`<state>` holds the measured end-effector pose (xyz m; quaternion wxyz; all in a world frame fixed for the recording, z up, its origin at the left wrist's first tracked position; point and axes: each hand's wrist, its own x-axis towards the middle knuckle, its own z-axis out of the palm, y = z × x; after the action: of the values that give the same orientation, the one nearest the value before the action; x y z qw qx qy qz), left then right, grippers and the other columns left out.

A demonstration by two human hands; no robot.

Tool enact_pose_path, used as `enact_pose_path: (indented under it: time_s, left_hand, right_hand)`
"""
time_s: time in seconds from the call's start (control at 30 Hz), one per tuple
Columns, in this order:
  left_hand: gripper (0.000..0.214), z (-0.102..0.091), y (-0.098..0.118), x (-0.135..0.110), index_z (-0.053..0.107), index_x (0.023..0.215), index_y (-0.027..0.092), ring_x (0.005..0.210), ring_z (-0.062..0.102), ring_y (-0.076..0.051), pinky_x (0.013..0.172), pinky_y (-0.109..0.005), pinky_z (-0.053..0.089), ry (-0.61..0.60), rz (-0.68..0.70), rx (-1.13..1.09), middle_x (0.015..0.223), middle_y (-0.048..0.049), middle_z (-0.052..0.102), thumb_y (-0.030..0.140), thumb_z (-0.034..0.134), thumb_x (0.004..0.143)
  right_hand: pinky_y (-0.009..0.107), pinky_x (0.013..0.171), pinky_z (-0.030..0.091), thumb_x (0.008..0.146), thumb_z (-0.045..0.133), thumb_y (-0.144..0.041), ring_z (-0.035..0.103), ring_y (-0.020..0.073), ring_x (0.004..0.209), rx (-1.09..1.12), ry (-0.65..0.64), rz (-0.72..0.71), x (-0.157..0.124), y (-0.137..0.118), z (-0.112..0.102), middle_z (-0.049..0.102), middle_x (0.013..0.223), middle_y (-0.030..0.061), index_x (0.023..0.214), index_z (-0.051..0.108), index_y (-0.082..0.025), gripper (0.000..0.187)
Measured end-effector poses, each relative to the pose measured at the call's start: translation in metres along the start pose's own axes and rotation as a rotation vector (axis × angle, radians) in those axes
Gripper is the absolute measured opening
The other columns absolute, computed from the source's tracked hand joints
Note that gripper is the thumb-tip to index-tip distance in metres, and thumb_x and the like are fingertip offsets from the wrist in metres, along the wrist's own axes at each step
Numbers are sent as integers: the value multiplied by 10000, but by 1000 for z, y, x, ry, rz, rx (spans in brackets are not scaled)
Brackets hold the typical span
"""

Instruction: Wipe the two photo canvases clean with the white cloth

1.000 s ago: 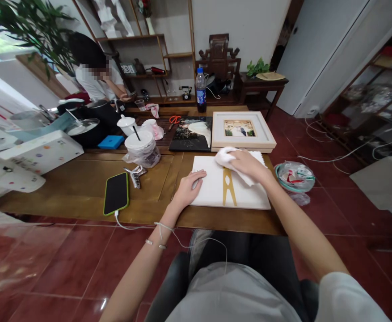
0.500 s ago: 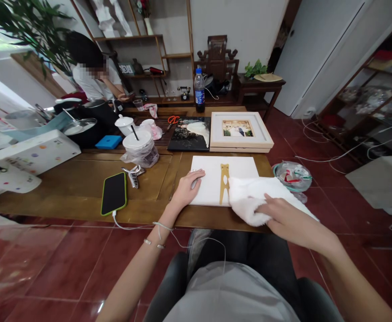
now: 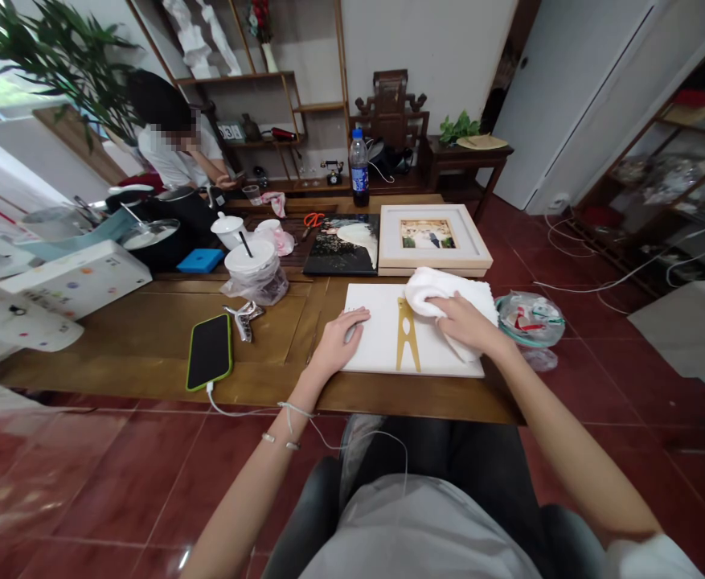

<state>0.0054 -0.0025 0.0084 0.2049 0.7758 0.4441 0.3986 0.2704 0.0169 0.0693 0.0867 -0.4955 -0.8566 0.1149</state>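
A white flat board (image 3: 376, 350) lies at the front edge of the wooden table, with a gold figure (image 3: 408, 342) shaped like a long-legged animal on it. My left hand (image 3: 338, 342) rests on the board's left side, fingers stretched out and holding nothing. In my right hand (image 3: 464, 322) is a bunched white towel (image 3: 436, 285), pressed on the board's upper right. The towel covers part of the gold figure's top and hangs past the board's right side.
Behind the board lie a framed photo (image 3: 430, 265) and a dark picture panel (image 3: 340, 257). A phone (image 3: 209, 354) on a cable, a lidded cup (image 3: 252, 269) and a bottle (image 3: 359, 177) stand about the table. A person (image 3: 177, 153) sits far left. A bin (image 3: 530, 318) is at right.
My right hand has moved the towel up and away from me, from the board's lower right to its upper right. The gold figure's legs are uncovered now. My left hand stays put.
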Motion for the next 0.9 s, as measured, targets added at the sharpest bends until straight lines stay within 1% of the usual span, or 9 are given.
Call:
enact_pose_path:
  time_s: [0.07,0.13,0.23,0.37,0.47,0.53,0.67,0.77,0.9]
  left_hand:
    - [273,0,-1,0,643,1061,166,1153,565,-203,1063,-411,369,-4,0,-2,1127,-88,669,147,457,863]
    - [275,0,-1,0,642,1068,162,1155,564,-202,1065,-410,365,-6,1,1,1132,-90,667,150,456,866]
    - [274,0,-2,-1,642,1069,157,1160,560,-201,1072,-410,355,-10,3,6,1140,-95,662,153,454,870]
    - [270,1,-2,-1,642,1066,164,1168,554,-204,1070,-417,355,-8,5,10,1158,-95,652,154,457,869]
    - [271,1,-1,0,640,1066,171,1167,554,-209,1067,-428,355,-5,1,11,1156,-93,653,150,458,867]
    - [270,1,-1,0,641,1064,170,1165,556,-208,1065,-426,359,-4,2,10,1152,-95,655,149,458,866]
    - [266,1,0,-1,643,1058,169,1162,559,-211,1062,-427,362,1,-3,15,1154,-98,654,151,462,863]
    - [268,1,0,0,642,1060,173,1164,558,-210,1063,-425,363,-2,-1,15,1157,-93,653,154,463,863]
    - [267,0,-1,0,644,1053,167,1160,560,-203,1067,-409,362,-4,-5,10,1144,-95,660,152,456,863]
  right_hand:
    - [590,1070,151,715,360,-60,318,302,1329,-48,13,-18,8,-2,8,506,1344,118,1231,526,-128,546]
    - [591,1083,108,706,368,-48,209,279,1379,-79,20,-42,6,-8,12,473,1372,132,1206,547,-117,535]
    - [557,1099,135,672,376,-30,217,248,1379,-51,-8,-72,-16,-22,9,447,1392,135,1114,609,-133,510]
    - [507,1129,126,613,363,3,226,212,1377,39,-143,-134,-65,-43,-5,409,1424,86,963,663,-171,493]
    - [481,1141,132,594,361,11,189,202,1385,105,-269,-173,-97,-52,-15,379,1444,39,951,666,-197,514]
    - [477,1142,142,595,360,10,179,205,1386,130,-312,-171,-106,-52,-20,377,1445,22,959,661,-203,518]
    - [480,1139,157,653,346,-9,212,211,1377,154,-265,-130,-89,-41,-18,436,1410,29,1031,637,-193,511]
    - [514,1130,130,676,338,-20,204,219,1381,117,-161,-78,-52,-29,-7,500,1356,81,1139,594,-156,545]
    - [594,1091,113,696,332,-26,185,248,1388,58,-59,-59,-4,-21,11,470,1379,101,1216,550,-155,578]
